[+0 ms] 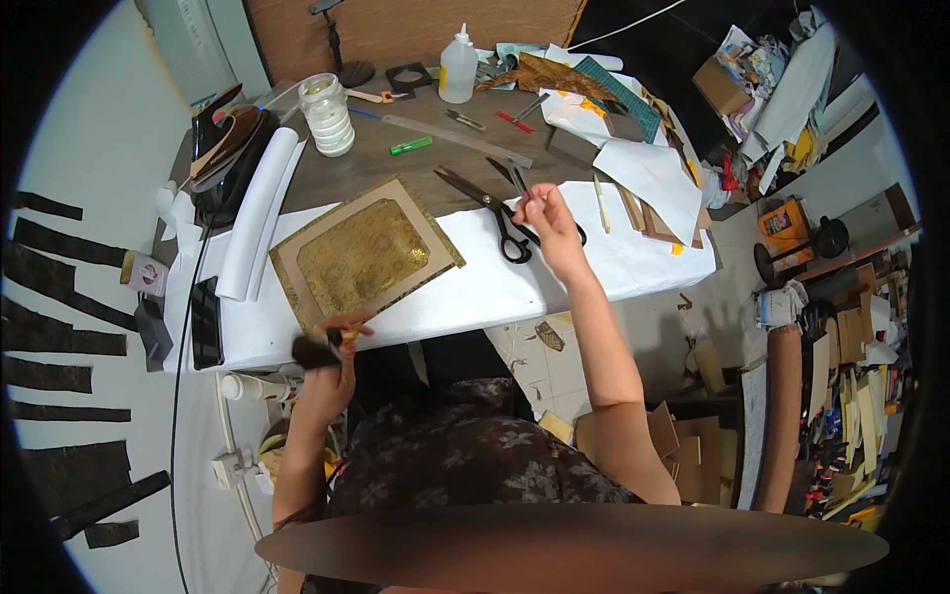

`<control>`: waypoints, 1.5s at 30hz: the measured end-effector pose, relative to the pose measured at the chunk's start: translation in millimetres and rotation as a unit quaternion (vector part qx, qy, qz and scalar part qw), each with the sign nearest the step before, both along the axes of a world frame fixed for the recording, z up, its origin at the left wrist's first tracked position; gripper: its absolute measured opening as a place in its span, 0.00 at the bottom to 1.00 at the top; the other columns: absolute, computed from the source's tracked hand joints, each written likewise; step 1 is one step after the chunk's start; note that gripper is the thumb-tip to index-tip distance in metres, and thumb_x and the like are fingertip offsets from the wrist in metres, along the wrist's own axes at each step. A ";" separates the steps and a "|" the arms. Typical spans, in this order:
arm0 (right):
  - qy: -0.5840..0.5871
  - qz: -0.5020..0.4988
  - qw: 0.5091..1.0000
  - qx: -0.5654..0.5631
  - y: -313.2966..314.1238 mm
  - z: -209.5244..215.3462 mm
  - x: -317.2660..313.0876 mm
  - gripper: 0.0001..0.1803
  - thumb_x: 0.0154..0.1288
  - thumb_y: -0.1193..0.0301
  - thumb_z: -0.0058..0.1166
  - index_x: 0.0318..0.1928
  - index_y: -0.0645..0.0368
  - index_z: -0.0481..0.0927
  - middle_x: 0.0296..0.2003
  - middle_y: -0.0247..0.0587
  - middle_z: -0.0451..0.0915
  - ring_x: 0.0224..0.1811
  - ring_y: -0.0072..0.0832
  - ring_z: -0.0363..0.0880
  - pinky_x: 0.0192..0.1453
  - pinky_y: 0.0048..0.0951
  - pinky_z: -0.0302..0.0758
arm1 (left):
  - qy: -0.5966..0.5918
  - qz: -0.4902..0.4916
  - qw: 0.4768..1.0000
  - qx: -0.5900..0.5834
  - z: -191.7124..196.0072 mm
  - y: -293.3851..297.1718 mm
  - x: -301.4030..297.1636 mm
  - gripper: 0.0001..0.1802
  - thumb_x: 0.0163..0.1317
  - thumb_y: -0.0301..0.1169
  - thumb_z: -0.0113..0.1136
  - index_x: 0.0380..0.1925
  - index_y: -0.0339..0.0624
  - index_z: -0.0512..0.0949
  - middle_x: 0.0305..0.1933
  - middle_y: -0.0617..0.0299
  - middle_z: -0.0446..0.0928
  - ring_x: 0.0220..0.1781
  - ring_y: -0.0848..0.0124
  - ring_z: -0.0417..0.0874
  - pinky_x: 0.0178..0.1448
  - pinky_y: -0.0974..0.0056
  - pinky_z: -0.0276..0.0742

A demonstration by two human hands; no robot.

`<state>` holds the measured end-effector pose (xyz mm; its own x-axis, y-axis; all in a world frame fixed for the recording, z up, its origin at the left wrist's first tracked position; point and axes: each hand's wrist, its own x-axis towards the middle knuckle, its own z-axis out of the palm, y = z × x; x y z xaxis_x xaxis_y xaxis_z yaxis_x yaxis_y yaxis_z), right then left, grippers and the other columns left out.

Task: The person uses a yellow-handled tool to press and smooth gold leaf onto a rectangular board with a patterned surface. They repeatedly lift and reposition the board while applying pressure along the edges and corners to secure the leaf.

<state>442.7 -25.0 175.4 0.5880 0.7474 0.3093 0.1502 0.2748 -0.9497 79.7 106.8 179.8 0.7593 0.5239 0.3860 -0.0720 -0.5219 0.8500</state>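
Note:
My left hand (342, 374), at the table's front edge, is closed on a brush with dark bristles (315, 351). Just beyond it lies a flat panel (361, 255) with a shiny gold patterned centre, a beige band and a patterned outer border. My right hand (554, 230) is raised over the table, fingers pinched on slim metal tweezers (519, 178) that point away from me. Black-handled scissors (500, 213) lie beneath and beside that hand, partly hidden by it, with the blades toward the far left.
White paper (485, 282) covers the table's near part. A rolled sheet (259, 218), an iron (233, 158) and a black phone (207, 322) are at left. Farther back stand a white jar (327, 117) and a squeeze bottle (457, 69). A metal ruler (455, 139) and a green-handled tool (411, 146) lie mid-table.

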 end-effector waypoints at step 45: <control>-0.134 -0.021 0.978 -0.159 -79.5 78.3 -124.9 0.08 0.69 0.76 0.65 0.46 0.66 0.85 0.31 0.41 0.88 0.26 0.19 0.80 0.30 0.19 0.71 | 0.112 0.040 0.990 -0.080 -7.3 -41.0 14.4 0.11 0.71 0.32 0.64 0.42 0.37 0.74 0.20 0.53 0.74 0.18 0.61 0.76 0.26 0.62 0.68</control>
<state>317.7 -104.5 253.7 0.5503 0.8075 0.2123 0.4107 -0.0405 -0.9109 94.0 65.9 172.5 0.7707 0.6259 0.1193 0.1641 -0.3759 0.9120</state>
